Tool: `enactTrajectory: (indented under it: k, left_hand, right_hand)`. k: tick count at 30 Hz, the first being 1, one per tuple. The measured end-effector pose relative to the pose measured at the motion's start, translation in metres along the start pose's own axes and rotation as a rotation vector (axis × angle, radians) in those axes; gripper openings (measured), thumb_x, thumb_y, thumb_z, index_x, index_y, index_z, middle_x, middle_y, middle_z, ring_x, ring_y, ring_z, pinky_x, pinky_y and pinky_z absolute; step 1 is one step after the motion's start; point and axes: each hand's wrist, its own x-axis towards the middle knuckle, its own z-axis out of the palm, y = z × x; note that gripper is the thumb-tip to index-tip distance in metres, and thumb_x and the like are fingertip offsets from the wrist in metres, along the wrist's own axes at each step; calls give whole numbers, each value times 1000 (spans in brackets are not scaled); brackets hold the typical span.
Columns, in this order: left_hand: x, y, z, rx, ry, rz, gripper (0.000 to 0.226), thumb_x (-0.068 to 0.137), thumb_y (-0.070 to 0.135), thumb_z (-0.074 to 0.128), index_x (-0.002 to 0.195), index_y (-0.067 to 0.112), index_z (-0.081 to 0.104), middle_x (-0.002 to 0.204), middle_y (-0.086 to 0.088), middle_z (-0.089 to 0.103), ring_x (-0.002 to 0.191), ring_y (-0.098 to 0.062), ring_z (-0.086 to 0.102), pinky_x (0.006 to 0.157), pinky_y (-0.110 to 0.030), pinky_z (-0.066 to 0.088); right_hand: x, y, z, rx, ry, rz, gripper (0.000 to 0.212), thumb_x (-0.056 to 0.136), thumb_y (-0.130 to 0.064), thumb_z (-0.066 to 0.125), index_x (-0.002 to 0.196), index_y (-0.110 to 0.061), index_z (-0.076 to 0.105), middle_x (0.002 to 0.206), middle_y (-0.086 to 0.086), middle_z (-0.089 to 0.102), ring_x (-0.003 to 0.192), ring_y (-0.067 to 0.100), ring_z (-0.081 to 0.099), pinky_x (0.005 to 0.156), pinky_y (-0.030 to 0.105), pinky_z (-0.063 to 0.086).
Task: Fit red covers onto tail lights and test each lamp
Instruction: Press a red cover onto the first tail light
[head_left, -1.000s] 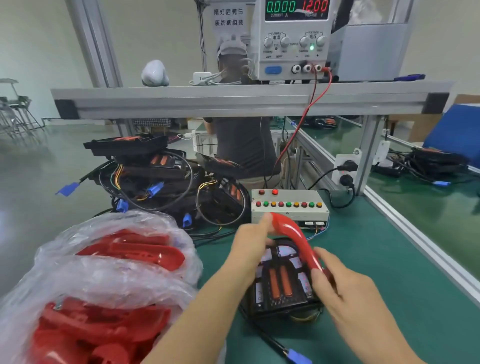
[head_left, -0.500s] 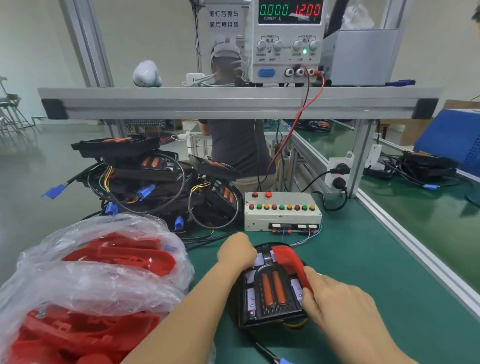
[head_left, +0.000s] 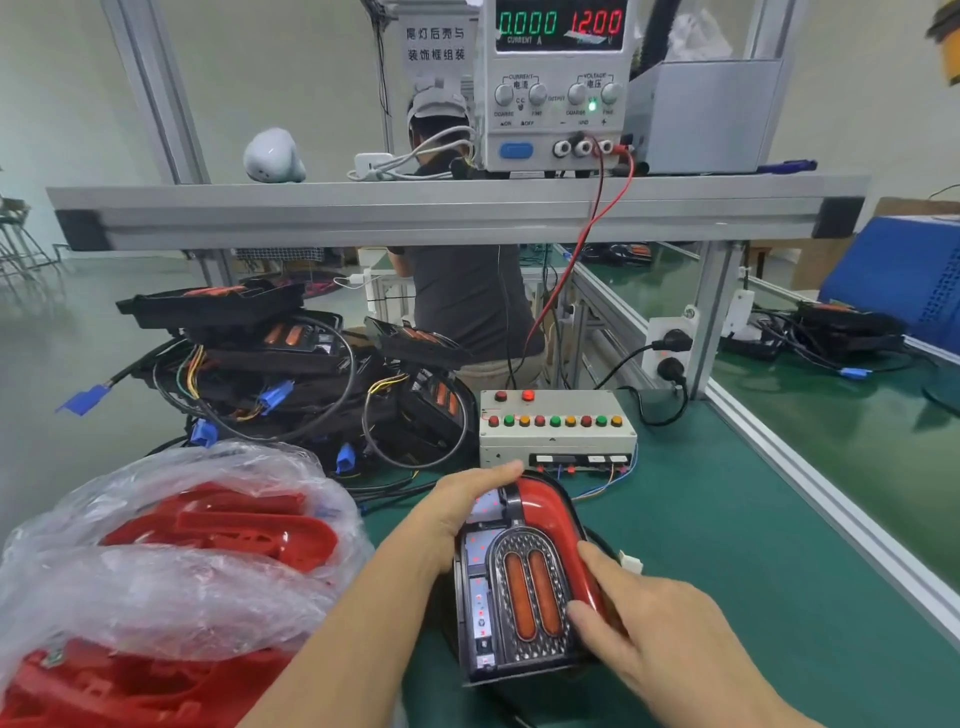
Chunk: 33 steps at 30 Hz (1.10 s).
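A black tail light (head_left: 519, 597) with two orange oval lenses lies on the green mat in front of me. A curved red cover (head_left: 550, 514) sits along its top and right edge. My left hand (head_left: 462, 512) lies flat over the lamp's upper left corner, fingertips touching the cover's top end. My right hand (head_left: 644, 623) presses the cover's lower right part with straight fingers. Behind the lamp stands a grey test box (head_left: 556, 431) with coloured buttons.
Clear bags of red covers (head_left: 208, 545) lie at the left. A heap of black tail lights with cables (head_left: 291, 374) is behind them. A power supply (head_left: 556, 83) reading 0.000 and 12.00 stands on the shelf. Another person sits behind the bench.
The red cover came down from above the lamp onto its right edge. My left hand opened and flattened over the lamp's top; my right hand shifted to pressing the cover's side.
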Motion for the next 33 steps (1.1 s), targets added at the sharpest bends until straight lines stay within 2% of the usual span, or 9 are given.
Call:
enactTrajectory:
  k: [3, 7, 10, 12, 13, 17, 25, 30, 33]
  left_hand:
    - [3, -3, -4, 61, 25, 58, 66, 50, 39, 83, 107, 8, 70, 97, -13, 74, 86, -27, 71, 71, -31, 56]
    - [3, 0, -7, 75, 21, 87, 61, 54, 26, 83, 110, 7, 67, 98, -14, 73, 81, -26, 70, 66, -28, 55]
    - [-1, 9, -10, 9, -26, 87, 62, 48, 15, 82, 107, 4, 68, 91, -16, 73, 70, -25, 71, 58, -29, 56]
    - [-2, 13, -10, 0, -51, 71, 56, 46, 13, 81, 100, 4, 71, 88, -17, 73, 67, -26, 71, 58, -31, 56]
    - [-2, 13, -10, 10, -57, 61, 51, 47, 13, 81, 96, 4, 73, 87, -18, 73, 67, -26, 71, 60, -32, 56]
    - [-3, 12, -7, 39, -68, 31, 48, 47, 16, 82, 92, 3, 74, 88, -19, 73, 68, -27, 70, 65, -32, 56]
    - [0, 14, -1, 4, -126, -5, 71, 39, 10, 84, 106, -8, 68, 92, -25, 69, 69, -32, 68, 73, -40, 57]
    - [2, 10, 4, -14, -102, -43, 43, 45, 8, 82, 86, -1, 71, 82, -22, 70, 64, -30, 68, 66, -36, 58]
    - [-3, 13, 11, 143, 14, 30, 29, 72, 13, 78, 98, 2, 69, 102, -18, 69, 82, -24, 67, 82, -33, 56]
  right_hand:
    - [-1, -1, 5, -15, 47, -10, 58, 96, -61, 25, 150, -47, 9, 130, -17, 57, 112, 8, 55, 87, 24, 41]
    - [-1, -4, 7, 15, 84, 33, 56, 90, -63, 38, 142, -49, 22, 112, -22, 45, 105, 2, 51, 77, 20, 39]
    - [0, 3, 13, 734, 10, 211, 48, 85, -38, 69, 125, -43, 43, 111, -25, 54, 96, -9, 58, 76, 9, 42]
    - [1, 6, 15, 1142, -161, 318, 33, 85, -18, 72, 112, -32, 58, 102, -17, 72, 90, -3, 68, 78, 17, 54]
    - [1, 6, 16, 1179, -217, 334, 28, 86, -16, 70, 110, -29, 62, 99, -14, 74, 91, 4, 70, 81, 26, 58]
    - [4, 8, 16, 1230, -246, 415, 22, 85, -11, 71, 104, -22, 70, 95, -3, 76, 89, 18, 73, 76, 36, 60]
    - [2, 7, 11, 1249, -230, 415, 22, 81, 4, 71, 89, -15, 79, 93, 12, 76, 92, 30, 72, 93, 42, 54]
    - [3, 10, 10, 1198, -235, 432, 18, 81, 1, 72, 87, -15, 78, 89, 10, 77, 88, 28, 73, 88, 39, 56]
    - [9, 14, 8, 1195, -225, 494, 11, 82, -7, 72, 92, -12, 74, 89, 11, 76, 86, 28, 73, 74, 38, 60]
